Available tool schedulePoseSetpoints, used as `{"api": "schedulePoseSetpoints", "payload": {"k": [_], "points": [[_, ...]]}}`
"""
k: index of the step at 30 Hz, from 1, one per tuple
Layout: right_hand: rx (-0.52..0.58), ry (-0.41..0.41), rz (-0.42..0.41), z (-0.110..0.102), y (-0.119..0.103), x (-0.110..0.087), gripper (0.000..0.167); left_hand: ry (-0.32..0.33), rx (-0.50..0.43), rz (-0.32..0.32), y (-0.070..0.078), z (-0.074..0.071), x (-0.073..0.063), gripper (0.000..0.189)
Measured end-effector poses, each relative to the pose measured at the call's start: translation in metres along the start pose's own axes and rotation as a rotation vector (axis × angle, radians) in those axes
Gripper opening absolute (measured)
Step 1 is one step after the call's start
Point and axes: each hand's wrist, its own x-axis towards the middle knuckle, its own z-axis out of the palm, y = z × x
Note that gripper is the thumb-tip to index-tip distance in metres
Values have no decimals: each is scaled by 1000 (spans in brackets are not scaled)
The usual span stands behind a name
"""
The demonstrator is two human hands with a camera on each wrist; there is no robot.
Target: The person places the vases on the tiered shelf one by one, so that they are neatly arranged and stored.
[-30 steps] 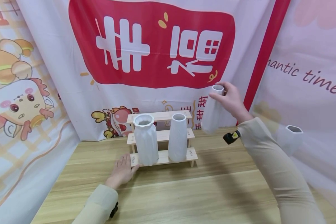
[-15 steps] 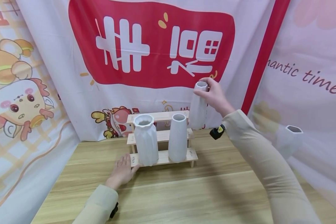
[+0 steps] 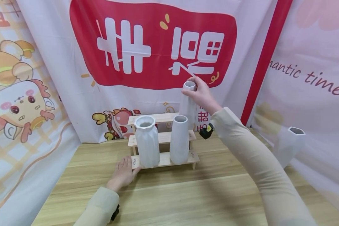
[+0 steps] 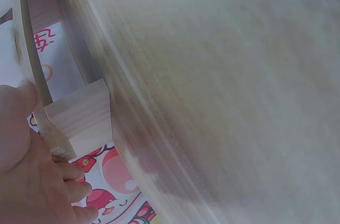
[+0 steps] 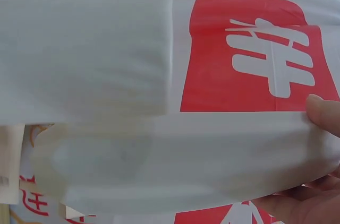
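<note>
In the head view my right hand holds a tall white vase near its rim, thumb in front and fingers behind. The vase is upright behind the right part of a three-step wooden stand; I cannot tell whether its base touches a step. In the right wrist view this vase lies across the picture between thumb and fingers. My left hand rests against the left end of the bottom step, fingers extended. A ribbed white vase and a smooth tapered one stand on that step.
A white vase with an angular mouth stands at the right, partly behind my right sleeve. The stand sits on a wood-grain table. Printed cloth hangs behind and at both sides.
My right hand has carried the vase leftward, from right of the stand to behind its right part. The left hand and the two vases on the bottom step have stayed put.
</note>
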Motion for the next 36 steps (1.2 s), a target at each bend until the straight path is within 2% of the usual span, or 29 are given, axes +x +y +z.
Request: {"api": "schedulePoseSetpoints", "payload": {"k": [9, 21, 36], "points": [[32, -3, -16, 19, -12, 5, 45, 1, -2, -4, -2, 1, 2, 77], [61, -46, 49, 39, -27, 12, 48, -2, -4, 3, -2, 0, 0, 77], [90, -106, 17, 70, -30, 13, 42, 1, -20, -4, 2, -3, -2, 76]]}}
